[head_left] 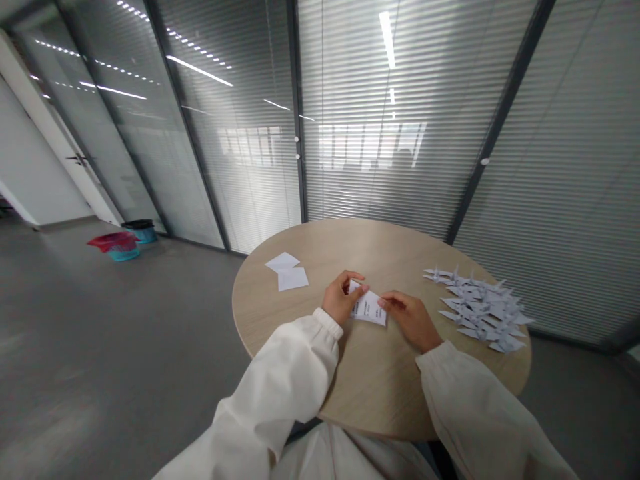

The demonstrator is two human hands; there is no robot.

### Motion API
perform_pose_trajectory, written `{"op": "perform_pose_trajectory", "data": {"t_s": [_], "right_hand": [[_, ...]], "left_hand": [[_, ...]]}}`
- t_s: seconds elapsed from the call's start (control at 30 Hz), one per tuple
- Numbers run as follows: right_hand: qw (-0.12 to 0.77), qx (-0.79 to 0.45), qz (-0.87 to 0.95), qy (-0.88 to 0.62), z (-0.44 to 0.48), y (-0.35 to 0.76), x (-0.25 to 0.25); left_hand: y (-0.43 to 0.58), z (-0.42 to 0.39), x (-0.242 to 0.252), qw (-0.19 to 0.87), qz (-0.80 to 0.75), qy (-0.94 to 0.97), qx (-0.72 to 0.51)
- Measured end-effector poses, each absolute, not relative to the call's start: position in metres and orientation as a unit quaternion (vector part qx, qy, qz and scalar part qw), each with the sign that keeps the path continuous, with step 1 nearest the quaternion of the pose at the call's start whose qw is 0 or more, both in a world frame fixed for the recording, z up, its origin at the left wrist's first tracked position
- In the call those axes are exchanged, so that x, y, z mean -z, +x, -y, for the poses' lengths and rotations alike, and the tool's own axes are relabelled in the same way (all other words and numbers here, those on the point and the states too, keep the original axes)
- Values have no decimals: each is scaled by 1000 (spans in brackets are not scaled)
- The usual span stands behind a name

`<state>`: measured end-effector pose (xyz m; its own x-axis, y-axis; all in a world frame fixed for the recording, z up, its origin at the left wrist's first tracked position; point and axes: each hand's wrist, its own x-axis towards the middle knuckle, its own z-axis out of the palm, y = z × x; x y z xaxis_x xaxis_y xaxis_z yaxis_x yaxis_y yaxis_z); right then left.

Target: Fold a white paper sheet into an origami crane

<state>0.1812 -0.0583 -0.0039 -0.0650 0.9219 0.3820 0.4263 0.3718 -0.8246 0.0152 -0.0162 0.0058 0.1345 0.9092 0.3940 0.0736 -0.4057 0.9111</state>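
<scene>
A white paper sheet (369,307) with small dark print lies on the round pale wood table (380,253), folded or partly folded. My left hand (343,298) pinches its upper left edge between fingers and thumb. My right hand (407,321) comes in from the right, its fingertips on the sheet's right side. Two loose white paper squares (286,271) overlap on the table to the left of my hands. To the right lies a heap of several white origami cranes (477,310), apart from my right hand.
White sleeves cover both my arms, and the table's near rim is close to my body. Behind the table stands a glass wall with blinds. On the grey floor at left stand a blue bin with red cloth (117,245) and a dark-rimmed bin (141,230).
</scene>
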Motion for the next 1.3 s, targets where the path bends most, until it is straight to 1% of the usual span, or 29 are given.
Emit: {"op": "perform_pose_trajectory", "data": {"t_s": [0.13, 0.3, 0.43, 0.67, 0.9, 1.1, 1.23, 1.3], "right_hand": [[461, -236, 688, -508, 58, 182, 5], [440, -176, 706, -526, 59, 184, 4], [436, -171, 709, -527, 60, 184, 3], [489, -220, 676, -505, 57, 184, 5], [511, -212, 651, -520, 59, 184, 1], [514, -161, 636, -552, 59, 185, 2], [505, -119, 637, -571, 58, 186, 4], [504, -118, 638, -570, 58, 186, 5]], "left_hand": [[16, 19, -8, 403, -373, 646, -531], [17, 22, -10, 394, -381, 645, -532], [16, 23, -11, 380, -390, 651, -529], [15, 20, -10, 389, -395, 628, -546], [14, 17, -7, 364, -409, 637, -543], [16, 16, -5, 416, -369, 653, -514], [17, 16, -3, 432, -373, 650, -501], [17, 16, -2, 448, -369, 641, -502]]}}
